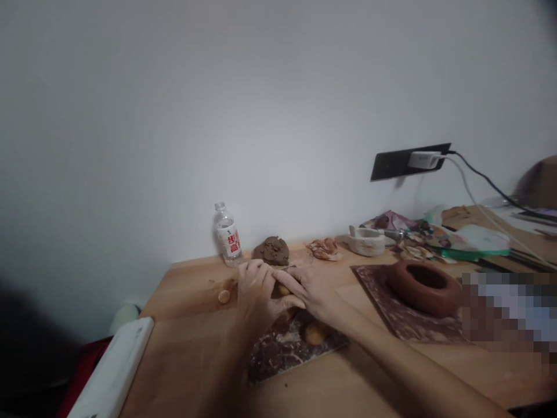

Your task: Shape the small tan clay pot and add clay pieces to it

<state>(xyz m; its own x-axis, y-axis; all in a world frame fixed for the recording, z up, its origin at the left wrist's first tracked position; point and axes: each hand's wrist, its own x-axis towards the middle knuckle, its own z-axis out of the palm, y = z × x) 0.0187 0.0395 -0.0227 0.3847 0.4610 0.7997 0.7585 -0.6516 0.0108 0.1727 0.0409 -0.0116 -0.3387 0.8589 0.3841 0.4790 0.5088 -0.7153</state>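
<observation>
My left hand (260,293) and my right hand (311,293) meet over the near marbled board (278,355), fingers bent and close together. Between them shows a bit of a small tan piece (284,291); most of it is hidden by the fingers, so its kind is unclear. On the same board, just below my right hand, lies a round yellowish-brown lump (315,333). A small pale round piece (223,296) rests on the table left of my left hand. Behind the hands sits a rough lump of dark brown clay (271,251).
A plastic bottle (230,237) stands by the wall. To the right, a ring-shaped reddish clay form (418,290) lies on another marbled board (376,290). Behind are a whitish bowl (366,242) and crumpled scraps (324,249). A white box-like bar (114,366) lies along the left edge.
</observation>
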